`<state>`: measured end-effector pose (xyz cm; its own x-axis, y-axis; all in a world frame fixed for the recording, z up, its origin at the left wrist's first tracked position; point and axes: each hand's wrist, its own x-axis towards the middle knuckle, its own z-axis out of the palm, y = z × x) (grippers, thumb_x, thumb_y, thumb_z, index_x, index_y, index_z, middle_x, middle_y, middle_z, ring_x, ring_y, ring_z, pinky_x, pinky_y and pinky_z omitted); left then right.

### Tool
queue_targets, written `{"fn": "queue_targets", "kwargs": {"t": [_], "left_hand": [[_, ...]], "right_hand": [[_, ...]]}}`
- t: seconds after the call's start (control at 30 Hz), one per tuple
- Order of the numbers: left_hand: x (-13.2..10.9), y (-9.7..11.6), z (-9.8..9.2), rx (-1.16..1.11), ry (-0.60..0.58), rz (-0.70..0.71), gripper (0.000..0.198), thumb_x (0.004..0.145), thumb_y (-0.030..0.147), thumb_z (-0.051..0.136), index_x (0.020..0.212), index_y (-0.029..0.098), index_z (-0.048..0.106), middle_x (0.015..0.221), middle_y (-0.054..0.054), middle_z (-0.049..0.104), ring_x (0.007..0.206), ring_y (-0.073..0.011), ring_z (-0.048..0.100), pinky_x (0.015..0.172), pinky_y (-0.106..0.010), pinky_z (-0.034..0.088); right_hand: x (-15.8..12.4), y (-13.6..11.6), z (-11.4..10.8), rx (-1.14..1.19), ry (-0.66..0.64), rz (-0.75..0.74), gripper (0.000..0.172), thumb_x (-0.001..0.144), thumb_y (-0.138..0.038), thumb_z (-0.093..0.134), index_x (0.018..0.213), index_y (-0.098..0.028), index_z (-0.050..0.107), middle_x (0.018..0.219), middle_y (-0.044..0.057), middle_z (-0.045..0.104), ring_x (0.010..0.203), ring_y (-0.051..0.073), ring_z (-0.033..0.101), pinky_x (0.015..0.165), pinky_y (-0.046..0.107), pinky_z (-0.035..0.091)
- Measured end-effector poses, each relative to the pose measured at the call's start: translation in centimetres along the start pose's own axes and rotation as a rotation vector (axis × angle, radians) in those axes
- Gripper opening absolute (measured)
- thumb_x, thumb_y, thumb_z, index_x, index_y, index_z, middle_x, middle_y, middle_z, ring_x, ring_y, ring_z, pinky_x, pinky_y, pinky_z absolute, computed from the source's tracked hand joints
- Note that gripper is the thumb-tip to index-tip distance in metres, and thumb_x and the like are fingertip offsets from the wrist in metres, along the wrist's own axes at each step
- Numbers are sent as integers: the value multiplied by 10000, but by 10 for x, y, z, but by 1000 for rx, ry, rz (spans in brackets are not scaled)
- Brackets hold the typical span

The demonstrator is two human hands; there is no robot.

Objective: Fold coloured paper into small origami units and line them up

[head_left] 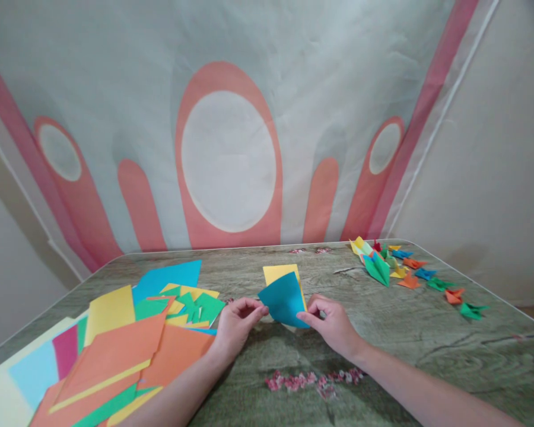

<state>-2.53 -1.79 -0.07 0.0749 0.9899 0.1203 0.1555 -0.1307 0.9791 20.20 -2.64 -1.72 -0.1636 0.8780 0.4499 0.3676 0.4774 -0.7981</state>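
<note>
softly curved blue paper (283, 301), squarish, matte

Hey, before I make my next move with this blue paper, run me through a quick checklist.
1. Left hand gripping the blue paper: ok, at its left edge.
2. Right hand gripping it: ok, near the lower right corner.
3. Blue paper flat: not ok, it curves.
4. Yellow paper behind it separate: cannot tell.
5. Folded paper pieces clear of the hands: ok, farther right.
6. Left forearm off the loose sheets: cannot tell, it overlaps them in view.
</note>
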Motion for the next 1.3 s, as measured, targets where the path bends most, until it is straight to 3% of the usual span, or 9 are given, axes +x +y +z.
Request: {"fn": "queue_targets", "kwargs": {"t": [0.23,0.4,0.53,0.63,0.77,0.9,0.97,1.17,1.3], "left_hand": [[-1,-5,1,126,7,58,301,667,438,663,640,155,562,556,24,561,486,-89,494,446,-188,361],[11,20,-22,325,117,146,276,775,443,527,755,168,536,659,0,594,585,-126,558,540,-212,432],[12,67,-64,857,256,364,237,828,369,432,880,189,578,986,-48,622,890,-187,576,785,-271,433],[6,94,-89,1318,323,323,253,847,302,381,955,196,584,985,-71,620,964,-251,550,848,-347,388],[4,91,-94,1649,175,108,263,818,151,360,879,139,615,881,-143,630,883,-310,586,751,-401,415],[9,63,-89,1667,-1,-189,309,764,35,354,874,86,638,883,-187,653,850,-328,615,673,-391,447],[10,53,-92,1664,-101,-246,319,750,15,364,889,80,644,928,-195,655,885,-339,613,681,-397,455],[3,48,-104,1555,-352,-164,235,683,183,574,907,148,637,976,-151,652,941,-323,596,738,-390,458],[-10,56,-72,1193,-470,119,341,714,357,606,1019,205,595,1046,-84,629,990,-258,569,833,-340,425]], "right_hand": [[-1,-3,0,63,-68,-12,311,766,-365,626,559,-178,486,613,-20,511,592,112,498,574,233,400],[1,-2,-5,-21,53,-90,256,803,-325,583,611,-189,483,650,-9,513,619,125,506,594,248,411],[5,7,-11,-167,180,-260,87,828,-241,521,749,-203,523,776,42,571,728,164,539,660,297,438],[6,11,-13,-316,112,-412,73,821,-176,502,806,-211,565,821,53,610,798,186,546,728,343,430],[4,9,-12,-512,-95,-529,170,829,-121,473,841,-216,613,810,50,626,794,187,530,738,355,396],[2,2,-10,-601,-270,-594,213,853,-110,444,893,-211,627,806,53,619,812,183,521,747,353,382],[1,1,-9,-612,-326,-603,217,859,-116,439,902,-208,631,809,56,613,814,182,520,748,354,382],[-2,5,-8,-557,-389,-541,201,851,-138,457,920,-209,632,883,62,616,850,181,534,752,335,407],[-4,6,-6,-541,-404,-501,198,866,-153,447,939,-201,624,901,62,634,856,175,559,753,318,420]]}}
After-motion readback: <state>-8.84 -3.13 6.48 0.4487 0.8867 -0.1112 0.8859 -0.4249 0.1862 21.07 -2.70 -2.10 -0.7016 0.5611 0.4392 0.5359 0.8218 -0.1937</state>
